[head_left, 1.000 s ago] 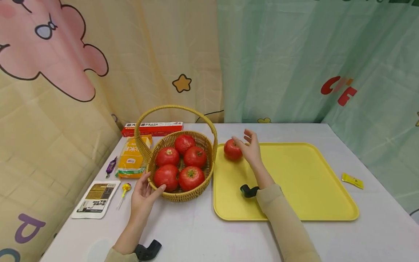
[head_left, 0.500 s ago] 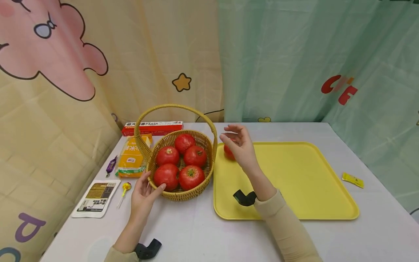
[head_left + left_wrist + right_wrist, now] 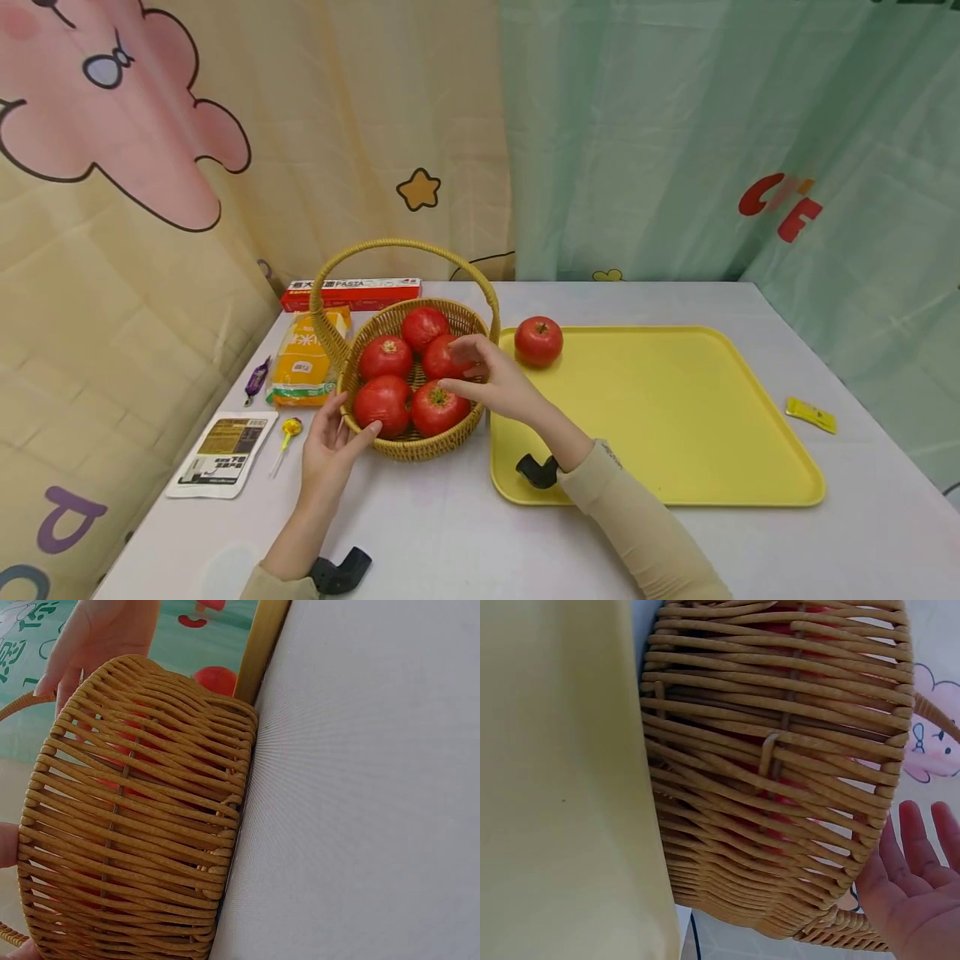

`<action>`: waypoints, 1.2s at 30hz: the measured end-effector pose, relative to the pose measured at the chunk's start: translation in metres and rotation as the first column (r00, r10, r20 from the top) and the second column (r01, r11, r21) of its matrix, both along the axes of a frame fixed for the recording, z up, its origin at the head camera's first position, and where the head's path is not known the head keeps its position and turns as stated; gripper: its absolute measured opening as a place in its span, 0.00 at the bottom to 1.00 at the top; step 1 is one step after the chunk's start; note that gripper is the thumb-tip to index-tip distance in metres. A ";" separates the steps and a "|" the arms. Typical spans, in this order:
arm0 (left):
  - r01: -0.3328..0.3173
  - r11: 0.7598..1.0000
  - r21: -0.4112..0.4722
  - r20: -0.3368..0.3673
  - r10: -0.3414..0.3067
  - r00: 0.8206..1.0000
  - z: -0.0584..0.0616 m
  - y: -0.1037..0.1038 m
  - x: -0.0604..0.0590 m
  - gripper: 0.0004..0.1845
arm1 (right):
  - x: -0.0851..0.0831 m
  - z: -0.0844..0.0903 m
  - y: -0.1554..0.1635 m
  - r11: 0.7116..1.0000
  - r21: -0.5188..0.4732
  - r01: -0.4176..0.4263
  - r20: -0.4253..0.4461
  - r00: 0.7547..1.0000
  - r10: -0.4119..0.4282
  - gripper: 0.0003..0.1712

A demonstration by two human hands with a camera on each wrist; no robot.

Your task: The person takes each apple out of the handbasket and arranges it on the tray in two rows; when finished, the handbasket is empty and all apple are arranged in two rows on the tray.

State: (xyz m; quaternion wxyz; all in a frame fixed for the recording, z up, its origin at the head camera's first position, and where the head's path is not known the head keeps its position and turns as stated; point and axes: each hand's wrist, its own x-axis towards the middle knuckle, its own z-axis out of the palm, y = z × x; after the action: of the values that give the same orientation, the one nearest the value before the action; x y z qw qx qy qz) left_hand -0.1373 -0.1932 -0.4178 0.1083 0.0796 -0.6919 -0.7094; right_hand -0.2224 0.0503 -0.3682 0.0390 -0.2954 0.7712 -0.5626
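A wicker basket [image 3: 417, 448] with a tall arched handle holds several red round fruits [image 3: 384, 357]; whether they are tomatoes or pomegranates, I cannot tell. My left hand [image 3: 328, 442] holds the basket's near left rim, thumb laid over the edge. Above the basket's right side hovers my right hand [image 3: 498, 379], fingers slightly bent and spread, with nothing in its grasp. It partly hides the fruits beneath. One more red fruit [image 3: 538, 341] rests on the yellow tray's far left corner. In the left wrist view, the basket's woven wall [image 3: 135, 802] hides most of its contents.
The yellow tray [image 3: 667, 417] lies right of the basket. Along the left stand a red pasta box [image 3: 360, 297], an orange bag [image 3: 306, 358], a purple candy [image 3: 257, 379], a lollipop [image 3: 289, 429] and a white pouch [image 3: 222, 454]. A yellow sachet [image 3: 810, 414] lies far right.
My right hand has moved left and toward me, from beside the fruit on the tray to above the basket. That fruit stays on the tray. My left hand keeps its place.
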 end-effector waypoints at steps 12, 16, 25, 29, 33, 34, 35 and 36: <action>0.000 1.000 -0.002 0.006 0.000 1.000 0.000 0.000 0.000 0.37 | -0.013 -0.011 -0.007 0.966 0.237 -0.104 -0.041 0.992 0.117 0.37; -0.001 1.000 -0.004 0.008 0.001 1.000 0.000 0.000 0.000 0.37 | -0.017 -0.010 -0.011 0.944 0.301 -0.135 -0.073 0.984 0.164 0.37; -0.003 1.000 0.004 0.006 0.003 1.000 0.001 0.001 0.001 0.37 | -0.022 -0.006 -0.014 0.890 0.412 -0.194 -0.067 0.968 0.242 0.39; 0.001 1.000 0.005 0.005 -0.001 1.000 0.001 0.000 0.001 0.36 | -0.024 -0.004 -0.016 0.857 0.467 -0.218 -0.056 0.960 0.274 0.39; -0.001 1.000 0.010 0.000 0.001 1.000 0.001 0.000 0.000 0.36 | -0.026 -0.001 -0.018 0.832 0.505 -0.229 -0.047 0.956 0.291 0.37; -0.001 1.000 0.010 -0.002 0.001 1.000 0.001 0.000 0.000 0.35 | -0.026 -0.001 -0.019 0.826 0.514 -0.231 -0.045 0.954 0.295 0.37; -0.002 1.000 0.010 -0.004 0.002 1.000 0.001 0.000 0.000 0.35 | -0.027 -0.001 -0.019 0.820 0.520 -0.239 -0.040 0.952 0.303 0.37; -0.001 1.000 0.009 -0.006 0.001 1.000 0.000 0.000 0.000 0.36 | -0.028 -0.001 -0.020 0.815 0.523 -0.249 -0.035 0.949 0.313 0.36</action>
State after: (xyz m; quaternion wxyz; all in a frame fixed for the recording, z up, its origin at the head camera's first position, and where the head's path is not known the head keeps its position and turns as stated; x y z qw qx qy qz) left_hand -0.1376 -0.1928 -0.4173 0.1102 0.0782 -0.6884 -0.7126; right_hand -0.2503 0.0302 -0.3692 0.1527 -0.4182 0.8414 -0.3064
